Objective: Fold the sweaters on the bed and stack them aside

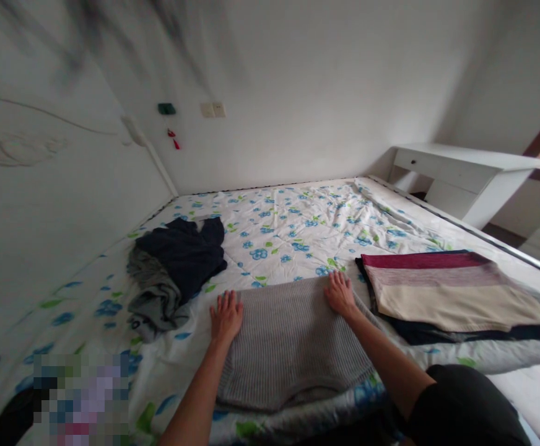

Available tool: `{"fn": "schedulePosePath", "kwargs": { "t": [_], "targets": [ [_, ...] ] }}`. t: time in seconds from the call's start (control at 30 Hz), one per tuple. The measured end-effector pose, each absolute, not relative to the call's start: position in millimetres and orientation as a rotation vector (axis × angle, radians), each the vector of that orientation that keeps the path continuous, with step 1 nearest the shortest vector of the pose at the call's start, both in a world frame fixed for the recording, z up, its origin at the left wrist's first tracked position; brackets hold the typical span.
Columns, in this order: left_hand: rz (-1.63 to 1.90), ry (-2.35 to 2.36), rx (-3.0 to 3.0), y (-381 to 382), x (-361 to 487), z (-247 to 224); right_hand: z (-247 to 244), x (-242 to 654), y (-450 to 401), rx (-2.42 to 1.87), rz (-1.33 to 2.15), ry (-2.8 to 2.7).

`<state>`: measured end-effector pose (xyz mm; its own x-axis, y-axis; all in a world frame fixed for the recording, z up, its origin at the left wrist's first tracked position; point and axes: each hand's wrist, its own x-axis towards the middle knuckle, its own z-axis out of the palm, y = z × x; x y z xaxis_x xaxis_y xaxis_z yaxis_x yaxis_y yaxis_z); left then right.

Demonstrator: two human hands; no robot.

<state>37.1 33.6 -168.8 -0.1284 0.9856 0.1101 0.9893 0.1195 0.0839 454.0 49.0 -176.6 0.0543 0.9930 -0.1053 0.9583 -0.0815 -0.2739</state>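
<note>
A grey ribbed sweater [283,337], folded into a rough rectangle, lies flat on the bed with its neckline toward me. My left hand [226,316] rests on its far left corner, fingers stretched out. On the far right corner lies my right hand [339,292], flat with the fingers apart. Neither hand grips the cloth. Right of the sweater is a stack of folded clothes [441,291], its top piece striped in dark red, mauve and beige over dark garments. To the left sits a crumpled heap of dark navy [186,248] and grey clothing [158,297].
A white sheet with blue flowers [274,232] covers the bed, wrinkled toward the far right. Beyond the bed's right edge stands a white desk [451,170] with a drawer. Walls border the far and left sides. A blurred-out patch [84,399] covers the lower left.
</note>
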Motion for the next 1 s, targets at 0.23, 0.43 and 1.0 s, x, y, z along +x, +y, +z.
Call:
{"fn": "schedulePosePath", "kwargs": {
  "t": [0.23, 0.43, 1.0],
  "targets": [
    [-0.384, -1.926, -2.528, 61, 139, -201, -174, 325, 57, -1.68, 0.572, -2.27],
    [-0.189, -2.078, -2.415, 75, 96, -206, -195, 371, 62, -1.723, 0.588, -2.281],
    [-0.154, -2.532, -2.07, 24, -7, -176, -193, 498, 46, -2.217, 0.421, -2.016]
  ]
}}
